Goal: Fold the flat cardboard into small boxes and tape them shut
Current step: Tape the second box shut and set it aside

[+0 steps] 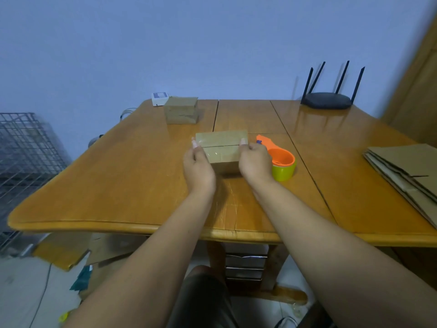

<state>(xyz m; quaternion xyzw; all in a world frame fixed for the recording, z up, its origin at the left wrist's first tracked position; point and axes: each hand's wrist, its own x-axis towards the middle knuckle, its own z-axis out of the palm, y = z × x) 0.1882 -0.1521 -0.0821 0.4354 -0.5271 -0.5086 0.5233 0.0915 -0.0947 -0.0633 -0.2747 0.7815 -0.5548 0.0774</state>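
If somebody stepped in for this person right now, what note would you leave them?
Left hand: pressed against the box's left end.
Right hand: holds its right end, thumb on top.
Box sits mid-table; clear tape seems to cover its top seam.
Tape dispenser lies just right of it.
A finished box stands at the far edge.
Left to do: fold and tape the flat cardboard stacked on the right.
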